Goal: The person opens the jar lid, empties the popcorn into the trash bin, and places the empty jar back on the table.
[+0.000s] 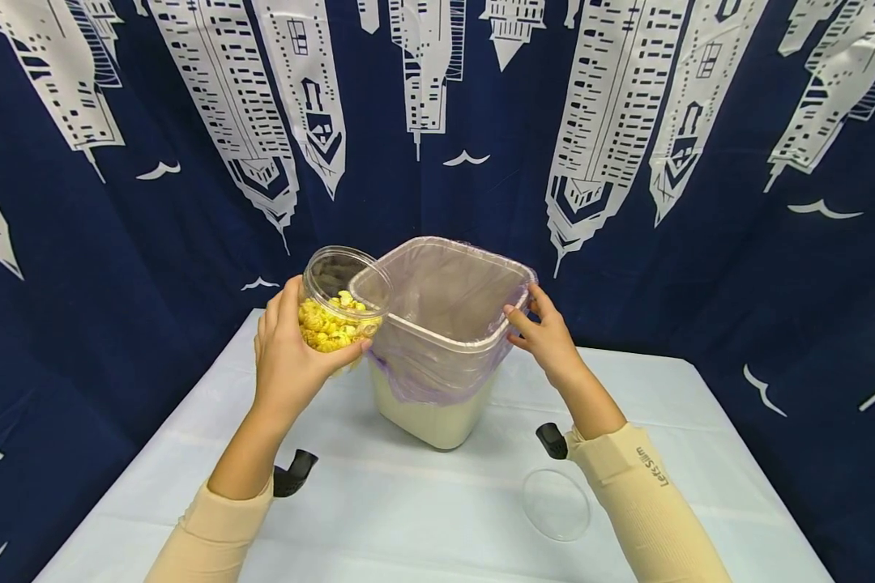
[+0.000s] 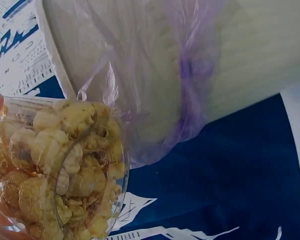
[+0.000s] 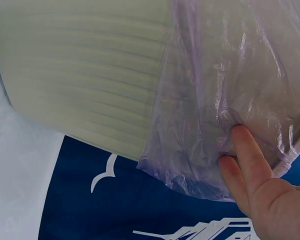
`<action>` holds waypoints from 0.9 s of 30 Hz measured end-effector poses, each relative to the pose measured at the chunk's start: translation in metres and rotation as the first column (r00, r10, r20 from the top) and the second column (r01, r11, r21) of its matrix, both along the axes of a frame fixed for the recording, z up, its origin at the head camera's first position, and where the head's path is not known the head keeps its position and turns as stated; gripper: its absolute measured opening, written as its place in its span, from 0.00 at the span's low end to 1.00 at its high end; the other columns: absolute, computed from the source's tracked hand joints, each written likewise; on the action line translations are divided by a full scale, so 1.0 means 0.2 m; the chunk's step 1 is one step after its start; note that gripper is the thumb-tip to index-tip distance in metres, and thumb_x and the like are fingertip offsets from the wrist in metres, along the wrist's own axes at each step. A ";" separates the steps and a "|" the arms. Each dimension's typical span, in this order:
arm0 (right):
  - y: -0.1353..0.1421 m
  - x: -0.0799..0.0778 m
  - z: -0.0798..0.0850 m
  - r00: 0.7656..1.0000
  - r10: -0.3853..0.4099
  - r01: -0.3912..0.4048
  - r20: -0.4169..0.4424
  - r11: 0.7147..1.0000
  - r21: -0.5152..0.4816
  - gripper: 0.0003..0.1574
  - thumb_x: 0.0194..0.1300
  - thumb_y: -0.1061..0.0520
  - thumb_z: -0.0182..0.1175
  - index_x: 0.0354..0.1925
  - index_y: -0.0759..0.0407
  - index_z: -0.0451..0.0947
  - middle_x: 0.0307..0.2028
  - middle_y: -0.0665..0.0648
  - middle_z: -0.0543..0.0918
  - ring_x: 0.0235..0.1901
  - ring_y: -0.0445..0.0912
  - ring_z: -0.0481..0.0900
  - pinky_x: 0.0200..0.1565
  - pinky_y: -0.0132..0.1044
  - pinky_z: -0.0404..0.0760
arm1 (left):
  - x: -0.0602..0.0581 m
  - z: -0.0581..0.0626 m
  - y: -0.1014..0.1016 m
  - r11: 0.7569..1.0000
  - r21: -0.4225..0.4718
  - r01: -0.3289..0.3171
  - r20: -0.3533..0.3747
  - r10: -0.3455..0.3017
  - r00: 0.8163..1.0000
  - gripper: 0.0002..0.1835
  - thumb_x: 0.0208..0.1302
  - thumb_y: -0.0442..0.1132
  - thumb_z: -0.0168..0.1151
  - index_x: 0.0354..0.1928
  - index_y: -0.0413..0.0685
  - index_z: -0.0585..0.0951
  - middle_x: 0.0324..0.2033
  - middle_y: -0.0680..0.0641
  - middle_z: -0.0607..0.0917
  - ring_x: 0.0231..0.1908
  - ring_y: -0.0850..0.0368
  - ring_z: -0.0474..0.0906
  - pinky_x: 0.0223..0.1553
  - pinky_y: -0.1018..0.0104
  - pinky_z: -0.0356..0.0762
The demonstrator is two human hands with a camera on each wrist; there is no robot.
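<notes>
My left hand (image 1: 288, 348) grips a clear plastic jar (image 1: 339, 267) of yellow popcorn (image 1: 328, 328). The jar is tilted, its uncapped mouth leaning toward the trash bin (image 1: 430, 425) and overlapping the bin's left rim in the head view. Popcorn (image 2: 45, 150) fills much of the jar in the left wrist view. A thin purple bin liner (image 1: 437, 368) lines the cream bin and folds down over its rim. On the far side, my right hand (image 1: 547, 336) holds the bin's right rim; two fingers (image 3: 247, 150) press the liner from outside in the right wrist view.
A clear round lid (image 1: 557, 505) lies on the white-covered table (image 1: 394, 518), near the right forearm. Behind the table hangs a dark blue curtain (image 1: 423, 198) printed with white buildings and birds. Black camera mounts (image 1: 295, 474) stick out at both wrists.
</notes>
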State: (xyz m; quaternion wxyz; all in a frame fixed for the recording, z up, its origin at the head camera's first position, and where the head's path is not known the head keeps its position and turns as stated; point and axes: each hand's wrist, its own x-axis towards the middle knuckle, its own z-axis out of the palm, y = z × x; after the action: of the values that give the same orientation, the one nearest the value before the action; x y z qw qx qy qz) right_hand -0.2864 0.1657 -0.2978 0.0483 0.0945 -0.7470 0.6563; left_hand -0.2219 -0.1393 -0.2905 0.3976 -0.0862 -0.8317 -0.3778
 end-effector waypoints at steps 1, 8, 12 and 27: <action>0.00 0.00 0.00 1.000 0.002 -0.002 -0.003 1.000 0.004 0.45 0.65 0.56 0.52 0.69 0.61 0.36 0.61 0.70 0.52 0.54 0.57 0.64 0.48 0.42 0.73 | -0.01 0.02 0.00 1.000 -0.021 -0.017 -0.006 0.017 1.000 0.52 0.27 0.54 0.77 0.59 0.49 0.64 0.52 0.42 0.69 0.53 0.45 0.61 0.49 0.46 0.57; 0.01 0.00 0.00 1.000 0.002 -0.001 -0.007 1.000 0.014 0.45 0.65 0.56 0.52 0.69 0.62 0.37 0.61 0.69 0.52 0.54 0.57 0.64 0.48 0.42 0.73 | -0.07 0.11 0.03 0.979 -0.170 -0.113 -0.022 0.111 0.994 0.54 0.28 0.57 0.76 0.61 0.47 0.62 0.55 0.39 0.66 0.56 0.41 0.59 0.49 0.44 0.56; 0.00 0.01 0.00 1.000 -0.002 0.002 -0.006 1.000 0.015 0.44 0.65 0.56 0.52 0.69 0.62 0.38 0.62 0.69 0.51 0.54 0.57 0.64 0.48 0.43 0.73 | -0.11 0.16 0.04 0.953 -0.270 -0.140 -0.067 0.126 0.990 0.54 0.29 0.56 0.76 0.61 0.47 0.61 0.54 0.39 0.66 0.55 0.40 0.59 0.49 0.45 0.55; -0.01 0.01 0.00 1.000 -0.006 0.005 0.004 1.000 0.011 0.44 0.65 0.56 0.52 0.69 0.61 0.38 0.61 0.69 0.52 0.54 0.56 0.63 0.49 0.42 0.72 | -0.19 0.22 0.04 0.796 -0.564 -0.222 -0.197 0.131 0.972 0.53 0.29 0.54 0.75 0.61 0.44 0.61 0.52 0.39 0.67 0.53 0.41 0.60 0.48 0.44 0.55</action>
State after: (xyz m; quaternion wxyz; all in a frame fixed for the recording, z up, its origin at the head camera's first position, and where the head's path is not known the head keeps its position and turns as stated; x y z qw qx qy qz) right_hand -0.2852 0.1645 -0.2968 0.0479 0.0913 -0.7511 0.6521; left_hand -0.2596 -0.1321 -0.2469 0.4463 -0.1535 -0.8796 -0.0591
